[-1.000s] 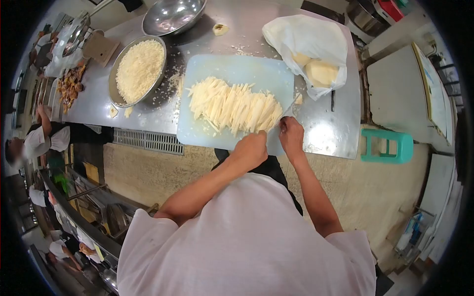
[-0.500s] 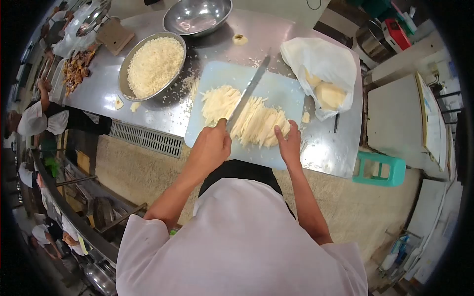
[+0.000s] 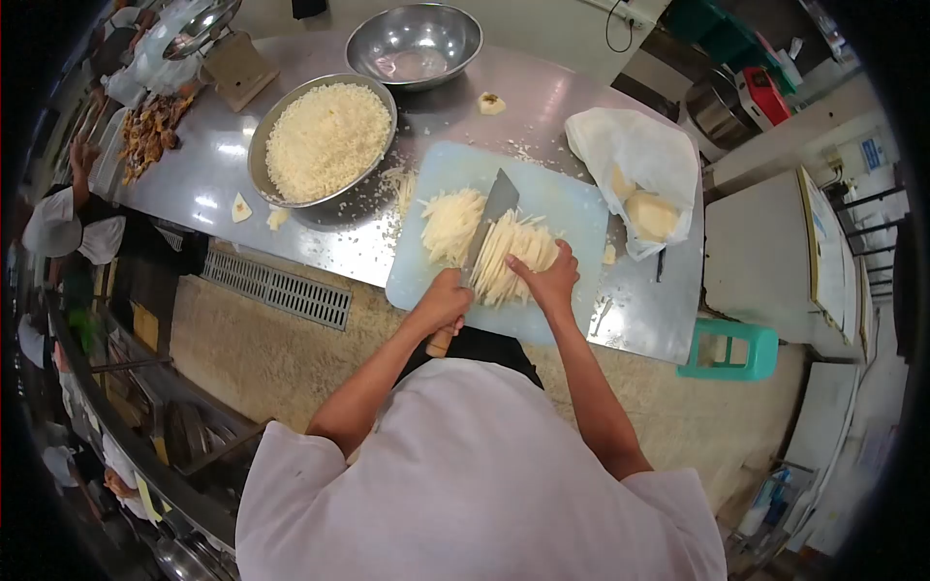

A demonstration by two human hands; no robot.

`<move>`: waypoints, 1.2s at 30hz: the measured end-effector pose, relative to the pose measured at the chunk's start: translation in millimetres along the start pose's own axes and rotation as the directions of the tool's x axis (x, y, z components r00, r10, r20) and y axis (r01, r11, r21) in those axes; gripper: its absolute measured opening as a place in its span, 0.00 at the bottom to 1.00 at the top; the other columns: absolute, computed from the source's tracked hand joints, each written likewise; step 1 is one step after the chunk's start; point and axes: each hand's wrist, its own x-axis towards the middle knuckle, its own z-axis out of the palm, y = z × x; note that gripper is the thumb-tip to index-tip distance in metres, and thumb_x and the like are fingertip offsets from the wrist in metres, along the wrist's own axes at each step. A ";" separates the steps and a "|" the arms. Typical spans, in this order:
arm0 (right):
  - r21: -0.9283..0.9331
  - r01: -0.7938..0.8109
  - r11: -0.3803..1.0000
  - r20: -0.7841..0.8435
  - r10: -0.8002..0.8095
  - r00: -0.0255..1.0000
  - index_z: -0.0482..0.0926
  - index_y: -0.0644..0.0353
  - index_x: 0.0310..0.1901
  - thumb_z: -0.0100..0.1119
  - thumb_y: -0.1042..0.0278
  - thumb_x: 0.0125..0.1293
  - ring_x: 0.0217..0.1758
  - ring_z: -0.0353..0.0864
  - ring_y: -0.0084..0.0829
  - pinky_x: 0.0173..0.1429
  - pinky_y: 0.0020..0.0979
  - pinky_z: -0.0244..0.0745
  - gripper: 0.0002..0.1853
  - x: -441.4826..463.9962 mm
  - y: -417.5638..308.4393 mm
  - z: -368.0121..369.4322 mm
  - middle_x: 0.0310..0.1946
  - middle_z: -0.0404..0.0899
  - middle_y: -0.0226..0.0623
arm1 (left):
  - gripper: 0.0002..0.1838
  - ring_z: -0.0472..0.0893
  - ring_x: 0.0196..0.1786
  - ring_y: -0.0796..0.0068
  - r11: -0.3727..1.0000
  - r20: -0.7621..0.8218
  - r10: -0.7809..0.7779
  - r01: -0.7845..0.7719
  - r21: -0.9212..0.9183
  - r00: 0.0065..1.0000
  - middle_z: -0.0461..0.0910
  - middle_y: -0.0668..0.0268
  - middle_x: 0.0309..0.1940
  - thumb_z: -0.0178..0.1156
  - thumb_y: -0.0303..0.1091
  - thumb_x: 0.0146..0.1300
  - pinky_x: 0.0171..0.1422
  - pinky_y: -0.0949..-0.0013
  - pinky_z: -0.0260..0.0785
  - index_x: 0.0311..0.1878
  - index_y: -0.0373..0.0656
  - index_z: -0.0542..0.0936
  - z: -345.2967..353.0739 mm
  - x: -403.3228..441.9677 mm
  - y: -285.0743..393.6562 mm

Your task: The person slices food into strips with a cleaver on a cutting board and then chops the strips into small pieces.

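Observation:
My left hand (image 3: 443, 303) is closed around the wooden handle of a broad kitchen knife (image 3: 495, 206). Its blade points away from me and stands between two heaps of pale vegetable strips on the light blue cutting board (image 3: 579, 208). To the blade's left lies the smaller heap of strips (image 3: 451, 228). My right hand (image 3: 550, 281) grips the larger row of pale strips (image 3: 504, 268) at its right end, thumb on top and fingers around the far side. The blade's lower edge is hidden among the strips.
Left of the board stands a metal bowl (image 3: 254, 167) heaped with pale chopped pieces. Another metal bowl (image 3: 415, 48) is behind it. A white plastic bag (image 3: 620, 131) with peeled pale chunks lies right, above a green stool (image 3: 760, 351). A co-worker (image 3: 102, 235) is at far left.
The knife has tilted, its broad side now showing, and its handle has come nearer my body. My right hand has shifted left over the strips. The whole view has moved slightly.

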 end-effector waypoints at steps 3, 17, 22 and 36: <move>0.051 0.022 0.998 -0.010 -0.021 1.000 0.59 0.67 0.65 0.77 0.33 0.38 0.66 0.61 0.54 0.70 0.52 0.52 0.60 -3.6 -13.8 13.3 0.59 0.64 0.59 | 0.08 0.73 0.12 0.69 0.994 0.070 0.004 0.004 -0.112 0.998 0.70 0.61 0.17 0.46 0.24 0.56 0.14 0.65 0.68 0.34 0.27 0.70 -2.1 5.8 -7.2; 0.041 -0.069 0.997 -0.115 0.073 0.991 0.54 0.65 0.70 0.72 0.31 0.44 0.69 0.54 0.56 0.69 0.57 0.53 0.61 -26.1 -67.2 66.5 0.65 0.56 0.61 | 0.09 0.78 0.14 0.63 0.818 -0.242 0.380 -0.203 0.538 0.893 0.76 0.51 0.15 0.49 0.25 0.63 0.20 0.60 0.71 0.32 0.27 0.72 -51.6 -3.1 -0.8; 0.067 -0.073 0.995 -0.058 0.077 0.995 0.50 0.62 0.72 0.74 0.30 0.41 0.71 0.51 0.57 0.69 0.60 0.51 0.65 -20.2 -60.2 59.2 0.67 0.53 0.59 | 0.07 0.79 0.33 0.35 0.851 -0.296 0.367 -0.190 0.490 0.882 0.76 0.36 0.25 0.52 0.24 0.57 0.38 0.47 0.72 0.31 0.26 0.74 -69.2 -3.8 -1.5; 0.125 -0.115 0.985 -0.040 0.121 0.992 0.51 0.56 0.72 0.79 0.33 0.32 0.69 0.52 0.59 0.66 0.61 0.55 0.68 -13.6 -74.5 62.8 0.65 0.55 0.56 | 0.08 0.80 0.34 0.35 0.746 -0.270 0.308 -0.055 0.664 0.913 0.78 0.35 0.25 0.53 0.24 0.56 0.40 0.45 0.75 0.35 0.25 0.74 -35.3 5.3 -5.6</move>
